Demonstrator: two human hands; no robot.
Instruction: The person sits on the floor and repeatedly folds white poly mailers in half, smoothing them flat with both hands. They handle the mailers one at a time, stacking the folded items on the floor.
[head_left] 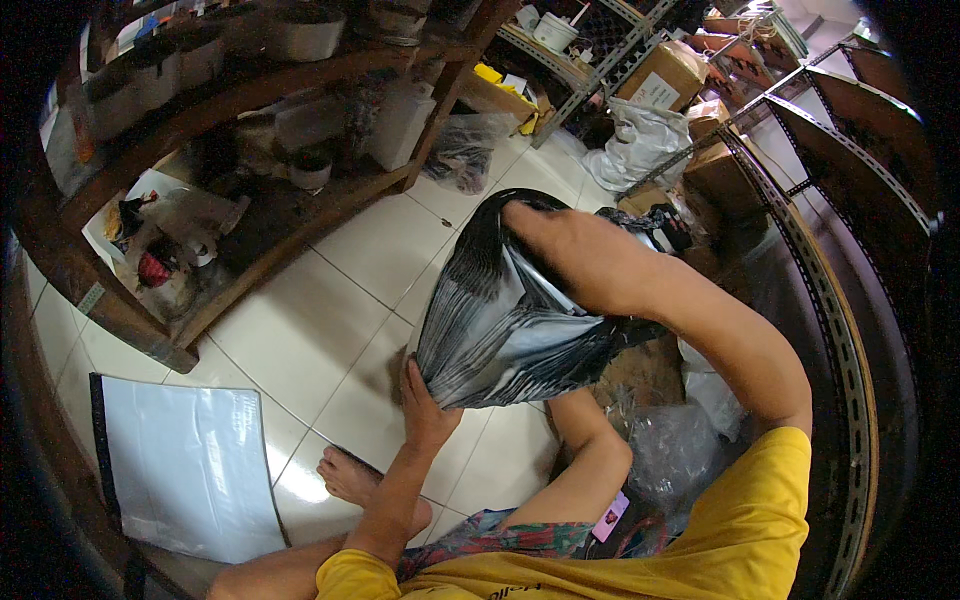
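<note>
A thick bundle of black and grey plastic mailer bags (500,330), its many layers fanned and bent, is held up in front of me over the tiled floor. My left hand (430,408) grips its lower left corner, with the thumb and fingers at the edge. Across the top of the bundle lies my right hand (565,250), slightly smeared by motion, its fingers curled over the folded layers; the fingertips are partly hidden. On the floor to the left rests a flat pale grey mailer bag (195,460) with a dark edge.
A dark wooden shelf (290,240) with tubs stands at the left, a white bin (150,215) on its low level. Metal racks (830,270) line the right. Cardboard boxes (660,78), a white sack (640,140) and clear plastic (670,455) lie about. A phone (611,516) is beside my leg.
</note>
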